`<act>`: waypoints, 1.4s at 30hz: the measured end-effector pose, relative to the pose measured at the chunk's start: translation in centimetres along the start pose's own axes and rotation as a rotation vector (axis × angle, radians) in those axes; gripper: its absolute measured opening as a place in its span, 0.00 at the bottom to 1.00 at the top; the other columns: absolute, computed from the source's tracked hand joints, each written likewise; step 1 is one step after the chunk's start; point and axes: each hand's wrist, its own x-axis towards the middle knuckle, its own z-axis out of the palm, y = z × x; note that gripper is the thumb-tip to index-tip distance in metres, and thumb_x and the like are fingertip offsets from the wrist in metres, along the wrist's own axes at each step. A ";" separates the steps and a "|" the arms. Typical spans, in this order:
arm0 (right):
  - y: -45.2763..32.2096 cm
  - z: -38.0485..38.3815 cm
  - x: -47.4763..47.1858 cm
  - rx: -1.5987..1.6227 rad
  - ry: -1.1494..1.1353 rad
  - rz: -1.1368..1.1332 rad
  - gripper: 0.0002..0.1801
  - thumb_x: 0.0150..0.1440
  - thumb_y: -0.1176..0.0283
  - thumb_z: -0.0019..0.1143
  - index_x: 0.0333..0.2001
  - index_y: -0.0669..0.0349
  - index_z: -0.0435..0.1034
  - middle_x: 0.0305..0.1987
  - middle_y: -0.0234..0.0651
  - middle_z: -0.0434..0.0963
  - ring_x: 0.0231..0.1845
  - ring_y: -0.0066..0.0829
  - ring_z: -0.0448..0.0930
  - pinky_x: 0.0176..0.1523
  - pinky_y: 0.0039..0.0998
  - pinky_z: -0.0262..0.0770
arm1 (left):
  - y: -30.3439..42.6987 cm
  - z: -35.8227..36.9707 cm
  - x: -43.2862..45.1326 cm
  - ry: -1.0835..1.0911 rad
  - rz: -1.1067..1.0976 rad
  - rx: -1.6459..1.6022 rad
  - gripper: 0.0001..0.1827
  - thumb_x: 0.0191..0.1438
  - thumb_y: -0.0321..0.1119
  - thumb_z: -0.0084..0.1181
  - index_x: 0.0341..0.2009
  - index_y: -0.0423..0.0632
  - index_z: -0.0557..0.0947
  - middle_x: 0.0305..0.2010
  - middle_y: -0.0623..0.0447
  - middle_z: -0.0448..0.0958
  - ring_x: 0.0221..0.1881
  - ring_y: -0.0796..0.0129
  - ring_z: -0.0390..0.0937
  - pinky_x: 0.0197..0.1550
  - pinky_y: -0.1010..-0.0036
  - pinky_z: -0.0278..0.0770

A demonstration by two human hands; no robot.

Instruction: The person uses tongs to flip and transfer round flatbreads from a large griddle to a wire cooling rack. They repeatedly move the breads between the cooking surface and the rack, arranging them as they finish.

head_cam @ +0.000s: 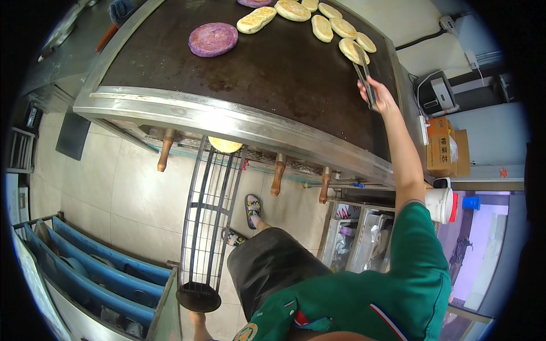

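Observation:
My right hand (377, 96) holds metal tongs over the right part of a dark griddle (256, 81). The tongs' tips are at a pale round flatbread (353, 51); whether they clamp it, I cannot tell. More browned flatbreads (292, 10) lie towards the far side, with a purple one (213, 39) at the left. A long metal wire rack (209, 209) is drawn out from below the griddle's front, with a pale flatbread (225, 145) at its inner end. At its outer end, just behind a black round plate (198, 297), my left hand (197, 319) grips the handle, mostly hidden.
Wooden handles (277, 174) stick out under the griddle's steel front rail (222, 119). Blue dividers (102, 273) stand in a metal-framed unit at lower left. Plastic bins (362, 238) sit below the griddle's right side, near a cardboard box (441, 149) and a white bucket (439, 204).

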 end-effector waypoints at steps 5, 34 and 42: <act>2.4 0.5 1.5 -0.039 0.034 -0.190 0.14 0.57 0.64 0.50 0.37 0.66 0.68 0.31 0.37 0.76 0.25 0.20 0.73 0.28 0.20 0.72 | -1.2 -0.9 0.4 -0.059 0.004 0.068 0.30 0.51 0.58 0.44 0.47 0.47 0.77 0.45 0.39 0.75 0.50 0.50 0.71 0.47 0.62 0.68; 8.1 11.1 -15.6 -0.268 -0.346 0.145 0.12 0.54 0.67 0.52 0.33 0.66 0.69 0.29 0.41 0.77 0.18 0.22 0.75 0.21 0.23 0.74 | 2.6 -1.5 0.2 -0.059 0.095 0.036 0.31 0.48 0.58 0.52 0.49 0.50 0.74 0.44 0.40 0.75 0.49 0.47 0.71 0.46 0.60 0.68; -3.4 17.2 14.6 -0.041 -0.126 0.048 0.13 0.56 0.64 0.51 0.34 0.64 0.66 0.28 0.34 0.75 0.22 0.21 0.74 0.25 0.22 0.77 | 6.8 -3.0 -0.1 -0.143 -0.092 -0.039 0.32 0.51 0.56 0.50 0.56 0.51 0.69 0.53 0.45 0.72 0.54 0.57 0.69 0.51 0.65 0.65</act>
